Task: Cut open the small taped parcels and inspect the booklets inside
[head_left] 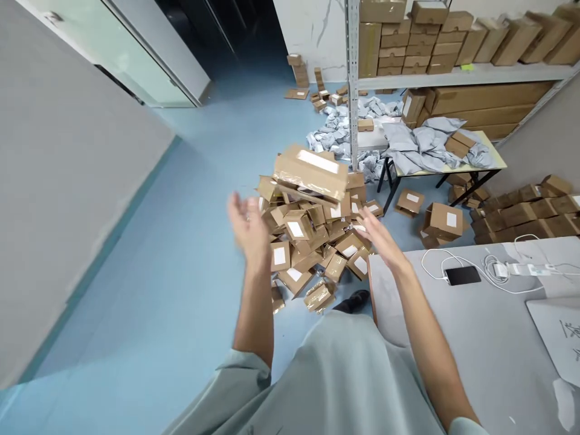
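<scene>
A brown cardboard box [312, 172] with a white label and shiny clear tape is in front of my hands, over a heap of cardboard boxes [308, 248] on the floor. Both hands look apart from it. My left hand [248, 225] is left of the box, its fingers spread and slightly blurred, holding nothing. To the right, my right hand [380, 237] is stretched out with nothing in it, near the corner of the grey table. Many boxes in the heap carry white labels, and some have flaps hanging loose.
A grey table [430, 326] at my right bears a phone [463, 275], white cables and a power strip [521, 269]. Behind stand a metal shelf [466, 74] of boxes and a small table [492, 154] with grey parcels [426, 142]. A grey wall [67, 181] runs along the left.
</scene>
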`<state>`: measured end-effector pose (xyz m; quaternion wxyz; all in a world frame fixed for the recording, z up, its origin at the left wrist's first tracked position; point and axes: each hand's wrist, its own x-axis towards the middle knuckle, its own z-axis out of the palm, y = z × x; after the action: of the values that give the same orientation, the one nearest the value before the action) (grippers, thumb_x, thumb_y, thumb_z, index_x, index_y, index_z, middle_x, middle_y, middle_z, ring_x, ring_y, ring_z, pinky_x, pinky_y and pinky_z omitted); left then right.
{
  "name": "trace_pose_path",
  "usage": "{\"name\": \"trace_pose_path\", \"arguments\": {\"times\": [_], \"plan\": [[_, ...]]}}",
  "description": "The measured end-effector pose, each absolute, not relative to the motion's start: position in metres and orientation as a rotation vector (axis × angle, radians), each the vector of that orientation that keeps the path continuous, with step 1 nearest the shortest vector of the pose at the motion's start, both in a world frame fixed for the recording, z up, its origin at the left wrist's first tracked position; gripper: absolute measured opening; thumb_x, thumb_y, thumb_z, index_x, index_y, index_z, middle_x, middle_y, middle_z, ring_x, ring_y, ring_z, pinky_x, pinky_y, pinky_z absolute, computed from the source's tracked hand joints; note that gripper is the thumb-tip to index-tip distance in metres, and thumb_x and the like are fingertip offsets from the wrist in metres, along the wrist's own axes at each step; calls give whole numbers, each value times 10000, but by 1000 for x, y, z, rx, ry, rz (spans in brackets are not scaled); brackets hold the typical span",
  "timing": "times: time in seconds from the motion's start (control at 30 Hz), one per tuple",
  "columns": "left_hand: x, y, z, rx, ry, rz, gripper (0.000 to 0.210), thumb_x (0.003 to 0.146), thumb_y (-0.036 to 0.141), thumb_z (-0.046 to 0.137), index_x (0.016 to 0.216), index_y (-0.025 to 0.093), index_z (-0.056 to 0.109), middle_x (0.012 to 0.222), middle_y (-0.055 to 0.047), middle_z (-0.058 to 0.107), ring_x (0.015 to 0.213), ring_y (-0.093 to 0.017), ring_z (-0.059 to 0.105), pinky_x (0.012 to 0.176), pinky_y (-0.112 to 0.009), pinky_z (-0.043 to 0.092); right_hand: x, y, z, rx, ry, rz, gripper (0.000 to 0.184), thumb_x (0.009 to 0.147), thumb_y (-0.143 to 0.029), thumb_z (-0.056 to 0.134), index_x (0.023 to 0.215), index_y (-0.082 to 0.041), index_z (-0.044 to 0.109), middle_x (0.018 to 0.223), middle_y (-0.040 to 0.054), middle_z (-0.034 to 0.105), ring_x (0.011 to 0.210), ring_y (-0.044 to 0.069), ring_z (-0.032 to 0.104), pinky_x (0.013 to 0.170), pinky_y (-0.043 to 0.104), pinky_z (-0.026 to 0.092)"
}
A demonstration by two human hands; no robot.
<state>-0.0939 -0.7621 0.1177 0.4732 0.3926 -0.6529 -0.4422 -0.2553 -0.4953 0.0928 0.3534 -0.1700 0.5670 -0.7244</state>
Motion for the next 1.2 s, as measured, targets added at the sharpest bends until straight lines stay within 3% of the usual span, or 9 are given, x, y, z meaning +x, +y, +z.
{"name": "trace_pose_path", "arguments": {"times": [0.13,0.3,0.4,0.6,0.87,1.03,1.2], "plan": [[-70,-788,105,940,-1438,-937,648,1051,550,648,1574,193,512,1700,-171,482,1594,-263,488,1333,-423,401,-245,-515,77,-430,1388,-1815,822,931,-758,780,1618,-342,606,1747,64,524,1642,316,465,1326,581,422],[-101,-753,60,1007,-1654,-1236,563,1012,512,697,1466,192,603,1605,-175,593,1546,-291,539,1345,-463,381,-227,-459,38,-170,1458,-1751,793,820,-797,857,1440,-314,756,1521,95,739,1488,340,638,1283,611,453],[-145,-712,29,953,-1851,-1482,470,994,441,710,1402,215,653,1557,-159,647,1501,-298,581,1322,-487,412,-218,-417,22,-7,1522,-1792,807,761,-829,879,1352,-287,799,1414,117,796,1400,351,699,1238,608,488],[-237,-604,-14,535,-2273,-1965,483,952,449,695,1357,189,668,1520,-177,678,1436,-305,643,1272,-499,459,-181,-317,17,396,1680,-1973,842,757,-826,888,1340,-226,794,1371,182,802,1273,359,764,1183,605,515],[-310,-430,-32,-370,-2769,-2201,505,871,514,711,1278,214,707,1465,-157,726,1443,-342,638,1271,-520,464,-32,-174,38,1295,1846,-2380,817,789,-765,906,1392,-235,755,1434,183,765,1294,332,749,1199,553,522],[-297,-308,-42,-955,-2970,-2200,567,862,579,694,1293,210,710,1487,-172,717,1455,-356,637,1261,-518,485,98,-167,42,2000,1806,-2450,819,751,-782,916,1368,-269,755,1407,156,780,1307,351,738,1214,574,511],[-229,-219,-46,-1581,-3057,-2144,594,830,621,689,1245,198,718,1461,-193,729,1453,-364,643,1278,-536,468,188,-217,40,2468,1627,-2418,761,841,-736,877,1426,-276,719,1417,131,777,1312,325,735,1227,553,514]]}}
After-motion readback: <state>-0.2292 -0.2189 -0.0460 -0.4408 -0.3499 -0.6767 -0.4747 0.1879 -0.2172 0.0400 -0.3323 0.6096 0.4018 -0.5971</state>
